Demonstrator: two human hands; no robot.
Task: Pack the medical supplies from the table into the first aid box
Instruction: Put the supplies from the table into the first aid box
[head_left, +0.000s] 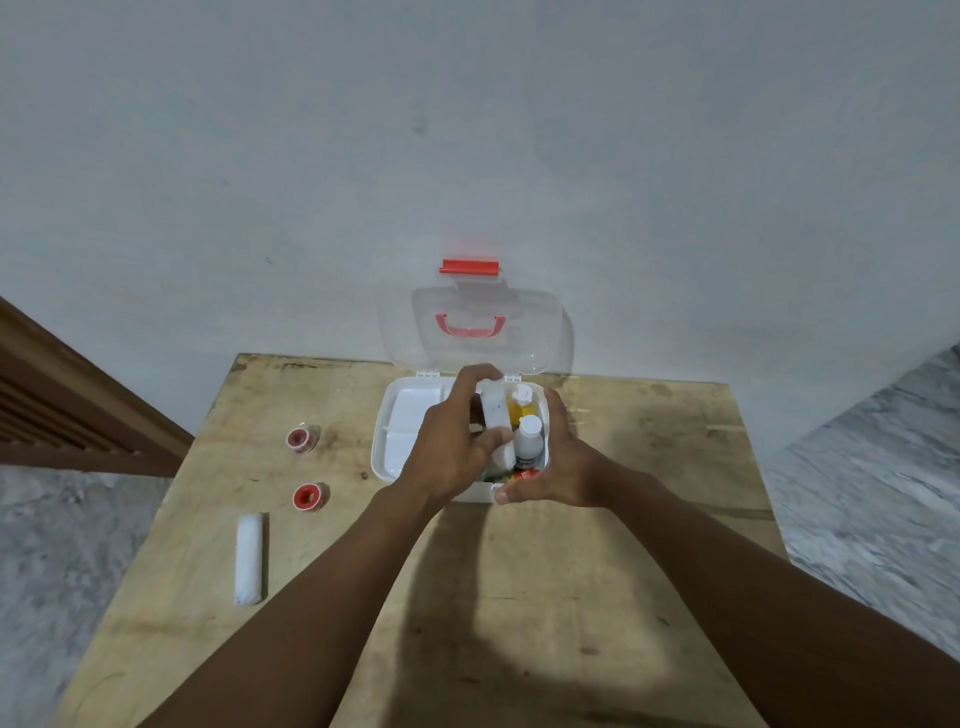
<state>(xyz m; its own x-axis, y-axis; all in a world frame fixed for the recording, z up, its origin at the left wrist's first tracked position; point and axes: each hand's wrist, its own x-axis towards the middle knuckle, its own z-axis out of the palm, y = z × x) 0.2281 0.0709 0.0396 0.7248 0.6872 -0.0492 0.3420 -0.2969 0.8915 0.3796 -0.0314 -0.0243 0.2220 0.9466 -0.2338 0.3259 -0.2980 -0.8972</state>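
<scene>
Head view
Landmark: white plastic first aid box (395, 441) with a clear hinged lid (530, 332) standing open behind it, red latch (470, 267) at the lid's top edge, red handle (470, 326) on the lid; the box sits on the bare wooden bench (519, 597), toward its far edge by the grey wall (467, 130).
Left hand (449, 457): over the middle of the box, fingers (491, 441) curled closed around a white rectangular gauze roll (496, 426) held upright above the box's inside.
Right hand (558, 467): cupped against the box's right wall, thumb on its near rim; whether it truly grips the box or only steadies it, I cannot tell.
Inside the box: a yellow bottle with a white cap (521, 402) and a white bottle with a white cap (530, 441) stand in the right part; something red lies at the near end, too hidden to name; the left compartments show bare white floor.
Left of the box: two small red-centred tape rolls (303, 439) (309, 497), one nearer the wall than the other, both apart from the box.
Further left and nearer the person: a long white wrapped bandage roll (248, 558) lying flat on the bench.
</scene>
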